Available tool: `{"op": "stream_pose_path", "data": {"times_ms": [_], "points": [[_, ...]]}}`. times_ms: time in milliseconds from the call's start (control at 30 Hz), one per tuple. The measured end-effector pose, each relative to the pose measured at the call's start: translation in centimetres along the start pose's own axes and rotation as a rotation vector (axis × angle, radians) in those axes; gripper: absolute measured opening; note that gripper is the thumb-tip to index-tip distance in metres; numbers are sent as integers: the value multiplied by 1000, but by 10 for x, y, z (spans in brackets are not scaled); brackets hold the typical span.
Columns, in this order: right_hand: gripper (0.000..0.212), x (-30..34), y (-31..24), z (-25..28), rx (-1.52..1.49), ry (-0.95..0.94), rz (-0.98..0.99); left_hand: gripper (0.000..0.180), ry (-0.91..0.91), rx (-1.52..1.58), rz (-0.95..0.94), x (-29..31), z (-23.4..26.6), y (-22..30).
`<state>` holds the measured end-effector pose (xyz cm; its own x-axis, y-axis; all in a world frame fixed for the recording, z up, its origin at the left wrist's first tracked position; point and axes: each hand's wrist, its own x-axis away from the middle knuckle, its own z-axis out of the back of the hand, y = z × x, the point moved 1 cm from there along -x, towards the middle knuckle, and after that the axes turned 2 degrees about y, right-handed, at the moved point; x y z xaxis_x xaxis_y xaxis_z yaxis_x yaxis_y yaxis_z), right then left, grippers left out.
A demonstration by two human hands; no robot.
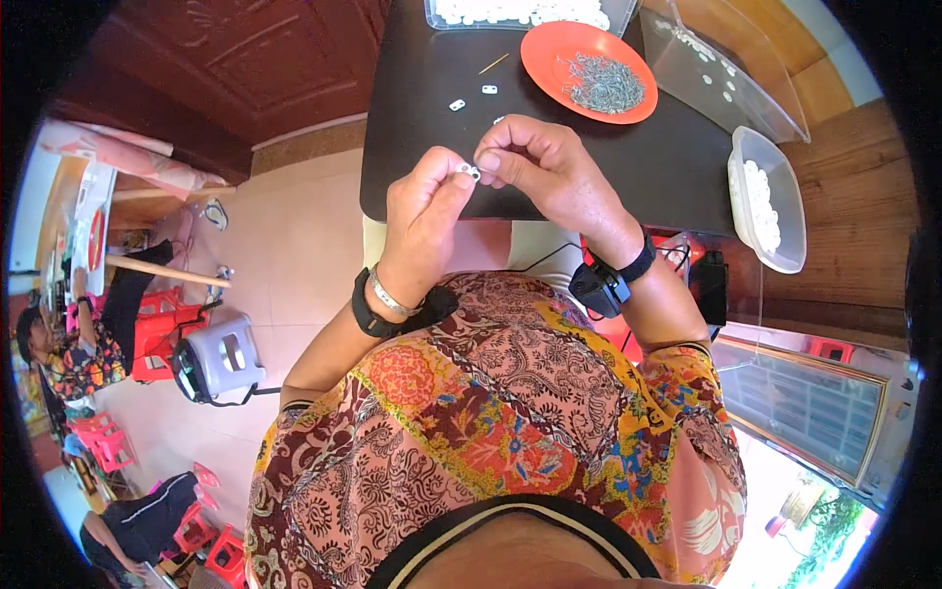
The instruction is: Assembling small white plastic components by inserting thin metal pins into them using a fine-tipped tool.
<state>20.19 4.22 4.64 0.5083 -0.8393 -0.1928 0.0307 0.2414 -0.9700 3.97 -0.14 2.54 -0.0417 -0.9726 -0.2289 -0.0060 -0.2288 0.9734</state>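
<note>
My left hand [424,214] pinches a small white plastic piece [469,171] with dark holes between thumb and fingertip, above the near edge of the dark table. Close against its right side, my right hand [559,175] has thumb and forefinger pressed together. Whatever lies between those right fingertips is too small to make out. Beyond the hands, similar white pieces lie loose on the table, one white piece [457,104] left of another white piece [489,89]. An orange plate [549,71] farther back on the right holds a heap of small grey metal parts [606,84].
A clear tub [432,18] of white pieces stands at the table's far edge, with a thin stick [494,64] before it. Another translucent tub [785,231] of white pieces sits at the right edge. Left, beyond a grey stool [228,358], other people sit around red stools.
</note>
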Motion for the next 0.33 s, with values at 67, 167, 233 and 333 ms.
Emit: {"op": "stream_pose_path", "data": {"times_ms": [67, 167, 233, 333], "points": [[13, 0, 1, 0, 0, 11, 5, 13, 4, -9, 0, 0, 0, 0], [13, -1, 3, -1, -2, 17, 16, 13, 3, -20, -2, 0, 1, -2], [13, -1, 4, -1, -4, 14, 19, 13, 8, -28, 8, 0, 0, -3], [12, 0, 5, -1, 27, 8, 2, 13, -5, -24, 7, 0, 1, -3]]}}
